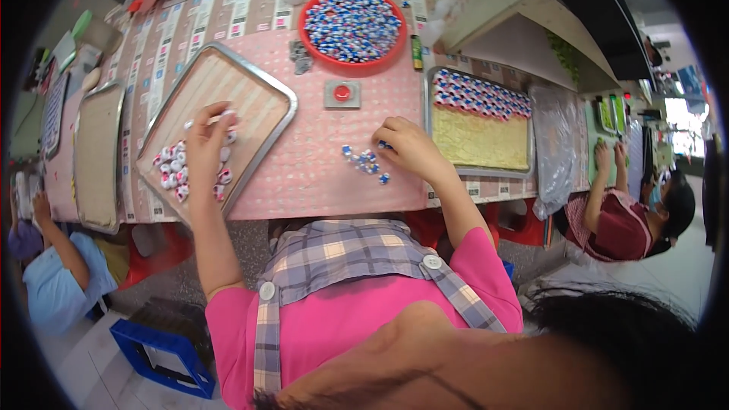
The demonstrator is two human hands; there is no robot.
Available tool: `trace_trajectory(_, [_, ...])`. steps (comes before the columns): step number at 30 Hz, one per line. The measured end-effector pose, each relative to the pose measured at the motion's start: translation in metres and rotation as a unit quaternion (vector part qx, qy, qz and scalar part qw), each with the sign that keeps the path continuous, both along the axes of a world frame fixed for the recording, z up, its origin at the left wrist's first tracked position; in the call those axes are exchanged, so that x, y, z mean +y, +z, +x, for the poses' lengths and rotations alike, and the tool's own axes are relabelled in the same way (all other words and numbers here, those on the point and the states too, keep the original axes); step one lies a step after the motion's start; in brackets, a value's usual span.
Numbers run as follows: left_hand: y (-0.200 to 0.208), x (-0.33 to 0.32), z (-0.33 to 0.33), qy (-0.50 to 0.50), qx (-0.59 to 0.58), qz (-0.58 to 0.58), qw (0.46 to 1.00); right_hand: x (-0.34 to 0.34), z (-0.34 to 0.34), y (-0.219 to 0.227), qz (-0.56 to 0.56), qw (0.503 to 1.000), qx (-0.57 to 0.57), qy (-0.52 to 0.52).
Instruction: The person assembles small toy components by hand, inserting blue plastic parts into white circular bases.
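1. Two hands were over the counter [250, 1]: at centre left, the left hand [209, 137] hung above the pale tray [228, 76], fingertips bent together at something whitish; we could not tell whether it was gripped.
2. Right of centre, the right hand [410, 149] curled its fingers down at the loose blue-and-white pieces [364, 161] on the pink mat [304, 152]; its grip was partly hidden from us.
3. We judged that a hurried sweep could scatter those loose pieces, since nothing fenced them in.
4. The pink-and-white pieces [171, 171] lay bunched in the tray's lower part, so a brushing wrist might have shoved them about.
5. At upper centre, the red bowl [353, 70] was heaped nearly to its rim; we thought a knock could spill some.
6. As for materials, we saw smooth, plastic-looking bowl walls, shiny metal tray edges and small, rounded pieces.
7. The mat looked finely dimpled, the lined tray [482, 140] at right had a creased yellow base, and crumpled clear plastic [558, 129] hung beside it.
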State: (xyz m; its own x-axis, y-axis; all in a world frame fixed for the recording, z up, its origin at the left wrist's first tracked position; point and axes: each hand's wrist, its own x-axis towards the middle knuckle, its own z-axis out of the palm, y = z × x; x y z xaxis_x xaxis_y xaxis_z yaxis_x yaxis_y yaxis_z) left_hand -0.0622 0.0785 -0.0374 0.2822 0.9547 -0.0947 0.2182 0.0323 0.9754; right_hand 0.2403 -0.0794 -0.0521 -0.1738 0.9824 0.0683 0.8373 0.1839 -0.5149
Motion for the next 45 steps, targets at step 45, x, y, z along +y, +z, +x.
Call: trace_trajectory(45, [-0.03, -0.065, 0.064, -0.07, -0.379, -0.341, 0.857, 0.091, -0.015, -0.007, 0.08, 0.996, -0.031, -0.039])
